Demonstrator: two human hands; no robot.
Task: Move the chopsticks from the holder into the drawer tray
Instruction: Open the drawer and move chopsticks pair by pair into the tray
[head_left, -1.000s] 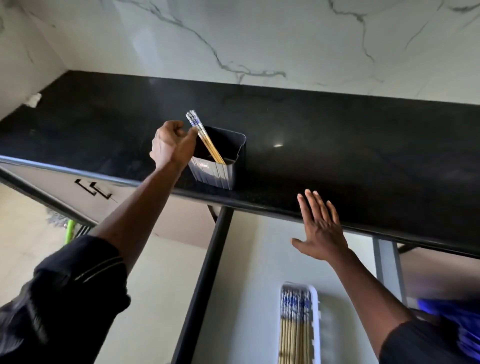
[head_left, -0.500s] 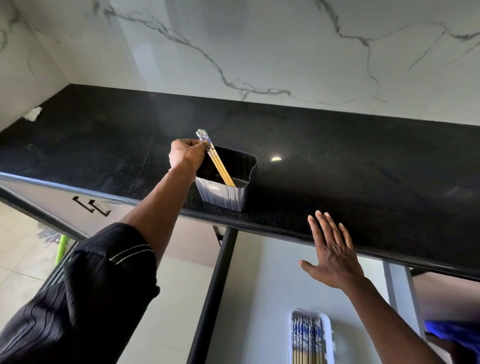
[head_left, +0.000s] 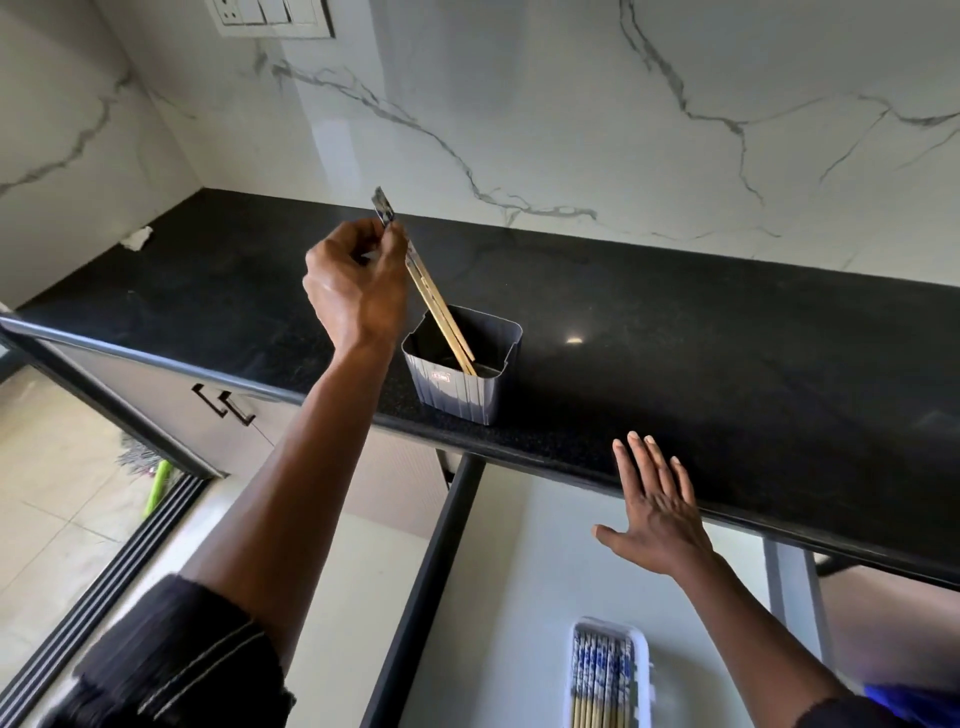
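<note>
A grey ribbed holder (head_left: 457, 382) stands near the front edge of the black counter (head_left: 701, 332). My left hand (head_left: 356, 283) pinches a pair of chopsticks (head_left: 439, 306) near their blue-patterned tops; they lean left, with their lower tips still inside the holder. My right hand (head_left: 654, 509) hovers with fingers spread flat at the counter's front edge, holding nothing. Below, in the open drawer (head_left: 509, 597), a white tray (head_left: 641, 654) holds several chopsticks (head_left: 600, 680) lying side by side.
A marble wall rises behind the counter, with a switch plate (head_left: 272, 18) at the top left. A scrap of paper (head_left: 139, 239) lies at the counter's far left. Cabinet handles (head_left: 223, 405) sit under the counter; a green-handled broom (head_left: 156, 483) stands on the floor at left.
My left hand has lifted the pair of chopsticks higher, so more of their length shows above the holder's rim. The right hand stays spread by the counter edge.
</note>
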